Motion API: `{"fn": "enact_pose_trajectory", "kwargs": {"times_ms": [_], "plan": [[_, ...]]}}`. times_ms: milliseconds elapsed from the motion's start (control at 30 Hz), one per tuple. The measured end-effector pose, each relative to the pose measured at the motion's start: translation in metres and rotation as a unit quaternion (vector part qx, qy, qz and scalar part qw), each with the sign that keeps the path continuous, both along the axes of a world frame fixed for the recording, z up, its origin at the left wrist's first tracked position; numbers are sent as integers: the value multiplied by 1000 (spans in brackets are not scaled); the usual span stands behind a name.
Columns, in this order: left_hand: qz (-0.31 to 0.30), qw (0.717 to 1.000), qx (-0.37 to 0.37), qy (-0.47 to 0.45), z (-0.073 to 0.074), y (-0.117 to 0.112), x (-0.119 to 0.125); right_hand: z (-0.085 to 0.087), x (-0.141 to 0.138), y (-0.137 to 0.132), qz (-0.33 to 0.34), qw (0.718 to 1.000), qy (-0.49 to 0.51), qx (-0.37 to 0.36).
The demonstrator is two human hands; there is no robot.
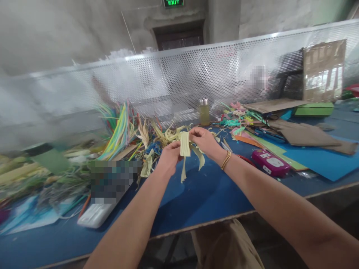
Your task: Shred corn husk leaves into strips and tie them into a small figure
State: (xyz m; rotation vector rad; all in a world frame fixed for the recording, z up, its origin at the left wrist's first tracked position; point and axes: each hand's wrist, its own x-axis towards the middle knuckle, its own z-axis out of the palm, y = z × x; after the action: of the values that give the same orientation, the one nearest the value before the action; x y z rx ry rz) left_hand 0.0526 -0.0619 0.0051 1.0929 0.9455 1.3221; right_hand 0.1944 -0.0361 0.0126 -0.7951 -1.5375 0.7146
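Over the blue table (207, 194), both hands grip a pale yellow-green corn husk (184, 144) with a folded, ribbed band and loose strips dangling below it. My left hand (170, 155) is closed on its left side, the fingertips partly hidden behind the band. Pinched at the upper right edge is my right hand (203, 140), with a gold bracelet (226, 160) on the wrist. Behind the hands lies a pile of dry husk pieces (168, 135). Another husk piece (147, 164) lies left of my left hand.
A bundle of coloured pipe cleaners (120, 129) stands left. A lidded bottle (204, 113) is at the back, before a perforated metal screen (185, 74). On the right lie a magenta box (270, 163), blue paper (316, 158) and cardboard (307, 133). A white-edged device (97, 215) lies front left.
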Motion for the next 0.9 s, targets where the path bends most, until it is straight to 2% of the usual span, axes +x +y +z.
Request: {"fn": "enact_pose_trajectory", "kwargs": {"times_ms": [100,333,467,600,700,800,900], "plan": [[-3,999,3,36,1,-1,1,-1,0,-1,15,999,-4,-50],[-23,996,22,82,3,-1,1,4,-3,-10,116,980,53,-151],[-40,992,45,109,2,-2,1,0,-6,-8,125,976,71,-162],[-39,997,21,62,2,-5,6,-4,-8,-8,122,975,72,-171],[-49,999,-11,3,1,-6,8,-2,-4,-5,72,985,21,-153],[-38,997,-43,-57,-1,-1,6,2,6,2,-23,994,-30,-102],[-9,993,-64,-101,-3,6,2,5,15,7,-125,988,-71,-49]]}}
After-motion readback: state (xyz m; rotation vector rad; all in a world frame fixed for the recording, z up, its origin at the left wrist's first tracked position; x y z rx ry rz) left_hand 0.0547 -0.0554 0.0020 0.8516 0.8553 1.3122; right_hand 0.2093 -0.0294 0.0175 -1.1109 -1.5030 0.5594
